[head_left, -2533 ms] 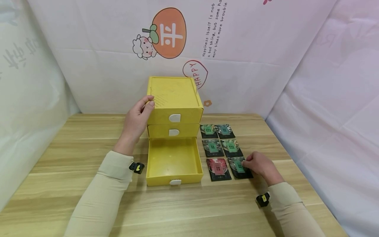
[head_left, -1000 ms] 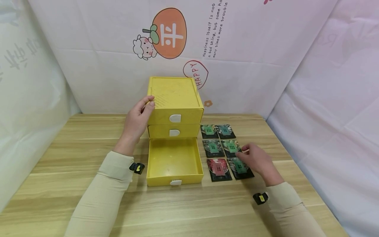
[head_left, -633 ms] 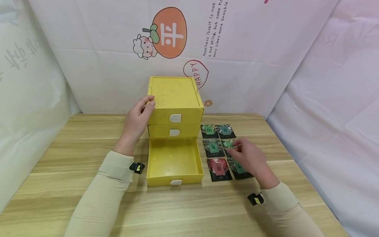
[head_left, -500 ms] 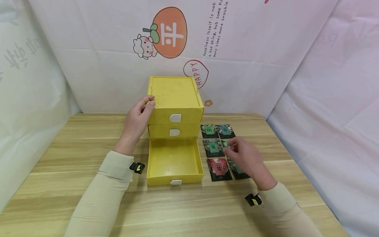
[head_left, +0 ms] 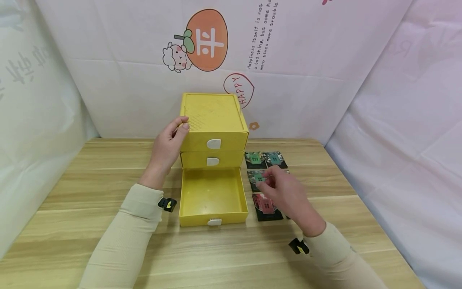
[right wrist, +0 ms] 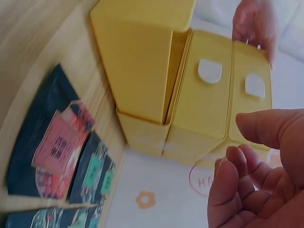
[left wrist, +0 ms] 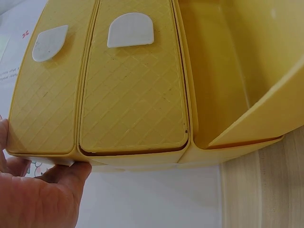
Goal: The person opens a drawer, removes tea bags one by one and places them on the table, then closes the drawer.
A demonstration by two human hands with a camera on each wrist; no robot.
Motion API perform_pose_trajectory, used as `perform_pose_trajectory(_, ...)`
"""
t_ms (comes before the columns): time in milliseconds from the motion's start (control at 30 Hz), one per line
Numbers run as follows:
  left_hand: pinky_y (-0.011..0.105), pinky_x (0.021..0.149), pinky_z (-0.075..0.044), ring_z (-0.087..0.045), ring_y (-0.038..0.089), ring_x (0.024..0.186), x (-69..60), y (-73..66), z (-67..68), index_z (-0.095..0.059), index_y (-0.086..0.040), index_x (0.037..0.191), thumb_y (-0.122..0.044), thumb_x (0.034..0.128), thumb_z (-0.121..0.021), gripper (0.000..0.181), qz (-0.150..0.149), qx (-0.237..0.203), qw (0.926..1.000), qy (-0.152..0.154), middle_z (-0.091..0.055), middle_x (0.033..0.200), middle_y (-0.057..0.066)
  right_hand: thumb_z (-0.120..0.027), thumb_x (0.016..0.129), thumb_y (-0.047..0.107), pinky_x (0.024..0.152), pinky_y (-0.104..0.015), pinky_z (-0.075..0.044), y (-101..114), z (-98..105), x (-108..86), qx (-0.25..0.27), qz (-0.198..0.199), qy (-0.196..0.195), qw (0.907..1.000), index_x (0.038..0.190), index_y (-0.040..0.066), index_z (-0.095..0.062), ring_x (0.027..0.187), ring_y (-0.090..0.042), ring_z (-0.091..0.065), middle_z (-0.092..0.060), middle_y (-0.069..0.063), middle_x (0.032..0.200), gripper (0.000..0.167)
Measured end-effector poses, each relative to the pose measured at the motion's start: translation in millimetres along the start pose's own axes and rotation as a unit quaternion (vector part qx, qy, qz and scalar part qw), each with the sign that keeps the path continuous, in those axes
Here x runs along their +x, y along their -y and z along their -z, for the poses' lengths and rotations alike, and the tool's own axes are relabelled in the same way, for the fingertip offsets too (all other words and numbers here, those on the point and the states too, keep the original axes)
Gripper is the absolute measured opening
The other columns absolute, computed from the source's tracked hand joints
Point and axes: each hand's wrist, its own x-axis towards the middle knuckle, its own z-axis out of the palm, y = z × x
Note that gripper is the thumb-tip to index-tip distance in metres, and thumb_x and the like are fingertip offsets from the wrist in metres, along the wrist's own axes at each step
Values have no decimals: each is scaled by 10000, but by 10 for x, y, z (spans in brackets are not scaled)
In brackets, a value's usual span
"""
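Note:
A yellow drawer unit with three levels stands on the table, its bottom drawer pulled out with nothing inside. My left hand grips the unit's upper left front corner. In the left wrist view the thumb and fingers lie along that side. My right hand hovers over several small dark packets right of the unit, fingers loosely bent and holding nothing, as the right wrist view also shows. A packet with a red label is nearest me. Green-labelled packets lie behind it; the hand covers most of the right-hand ones.
A wooden table carries everything. White printed cloth hangs behind it and along both sides. White tabs stick out from the drawer fronts. A blue-green labelled packet lies at the back right of the rows.
My right hand has left the front right packet and moved left and slightly away from me, over the middle packets. The left hand, drawer unit and packets have stayed in place.

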Motion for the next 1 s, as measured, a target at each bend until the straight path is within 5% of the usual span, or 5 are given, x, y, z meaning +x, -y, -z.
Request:
perform_pose_trajectory(267, 448, 1038, -422, -548, 244, 1234, 4, 4, -2, -546, -254, 1522, -536, 1079, -495, 528, -6, -17, 10000, -35, -594, 1472, 47, -713, 1002, 287, 613, -309, -534, 186, -100, -17, 357, 189, 127, 9991, 1197, 130, -635, 599, -102, -608, -657, 30, 876, 262)
perform_pose_trajectory(733, 479, 1072, -418, -534, 252, 1269, 0, 4, 0, -535, -256, 1530, -539, 1081, -488, 533, -7, -6, 10000, 9, -560, 1516, 31, -826, 914, 288, 688, -270, -546, 485, -324, -120, -224, 1307, -379, 9905, 1170, 169, -703, 825, -117, -647, -676, 55, 954, 308)
perform_pose_trajectory(867, 494, 1094, -412, -530, 257, 1296, -3, -4, 5, -528, -254, 1536, -534, 1084, -484, 534, -10, 4, 10000, 22, -549, 1531, 33, -853, 892, 289, 662, -256, -544, 550, -389, -153, -444, 1766, -526, 9819, 1155, 177, -703, 827, -124, -675, -696, 31, 968, 323)
perform_pose_trajectory(1000, 496, 1102, -412, -530, 254, 1309, -3, -4, 3, -529, -250, 1535, -534, 1083, -486, 536, -17, 4, 10000, 24, -546, 1536, 32, -877, 869, 291, 633, -242, -535, 597, -467, -179, -802, 2480, -810, 9620, 1136, 185, -706, 826, -96, -673, -700, 35, 960, 334)
